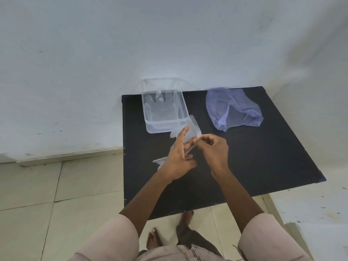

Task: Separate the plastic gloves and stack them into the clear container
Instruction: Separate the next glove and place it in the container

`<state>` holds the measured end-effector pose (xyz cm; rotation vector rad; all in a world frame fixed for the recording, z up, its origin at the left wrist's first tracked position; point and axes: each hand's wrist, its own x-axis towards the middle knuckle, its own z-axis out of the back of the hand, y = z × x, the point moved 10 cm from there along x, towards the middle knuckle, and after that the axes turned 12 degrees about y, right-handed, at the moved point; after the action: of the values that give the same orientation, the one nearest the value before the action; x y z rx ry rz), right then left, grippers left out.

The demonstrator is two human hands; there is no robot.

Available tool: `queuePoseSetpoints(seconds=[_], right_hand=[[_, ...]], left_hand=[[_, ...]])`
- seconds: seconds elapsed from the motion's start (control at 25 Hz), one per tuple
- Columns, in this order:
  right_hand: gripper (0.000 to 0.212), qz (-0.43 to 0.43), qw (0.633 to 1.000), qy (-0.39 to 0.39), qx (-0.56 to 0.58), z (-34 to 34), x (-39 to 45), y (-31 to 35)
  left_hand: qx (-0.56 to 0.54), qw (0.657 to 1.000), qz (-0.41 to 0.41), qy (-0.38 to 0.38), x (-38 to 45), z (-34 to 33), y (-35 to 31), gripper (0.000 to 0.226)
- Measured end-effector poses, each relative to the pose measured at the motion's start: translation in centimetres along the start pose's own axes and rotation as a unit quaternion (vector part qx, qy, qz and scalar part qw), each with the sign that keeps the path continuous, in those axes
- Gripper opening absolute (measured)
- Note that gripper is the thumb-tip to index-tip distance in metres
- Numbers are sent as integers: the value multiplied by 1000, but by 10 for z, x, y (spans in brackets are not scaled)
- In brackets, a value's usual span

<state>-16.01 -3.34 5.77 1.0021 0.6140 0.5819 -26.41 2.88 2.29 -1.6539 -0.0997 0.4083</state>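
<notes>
A clear rectangular container (pixel 183 119) stands at the back left of the black table (pixel 254 157), with a clear plastic glove (pixel 162 110) lying flat inside it. Both my hands hover over the table's middle, just in front of the container. My left hand (pixel 178 159) and my right hand (pixel 214 149) pinch a bunch of thin clear gloves (pixel 194 129) between them. The gloves' upper end sticks up past my fingers; a lower end (pixel 159 161) hangs out left of my left wrist.
A crumpled bluish transparent plastic bag (pixel 233 108) lies at the back right of the table. A pale wall rises directly behind the table. Tiled floor and my bare feet (pixel 154 240) show below the table's near edge.
</notes>
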Motion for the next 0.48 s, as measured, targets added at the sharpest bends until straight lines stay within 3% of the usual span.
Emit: queuePoseSetpoints(seconds=[0.08,0.16,0.28,0.36,0.48], right_hand=[[6,-12,1000,-5,-3,6,4,-3],[8,-25,1000,-5,10,11,7,-5],[12,-25,999,10,22,22,10,2],[13,-14,998,52,33,28,13,13],[16,18,987,147,55,29,13,35]], left_hand=[[-4,999,9,40,0,-5,-2,101],[-16,1000,5,16,-2,6,-9,82],[-28,978,-30,-202,-20,74,-25,40],[3,963,-16,-270,-26,108,-30,42],[69,989,56,-121,2,105,-25,73]])
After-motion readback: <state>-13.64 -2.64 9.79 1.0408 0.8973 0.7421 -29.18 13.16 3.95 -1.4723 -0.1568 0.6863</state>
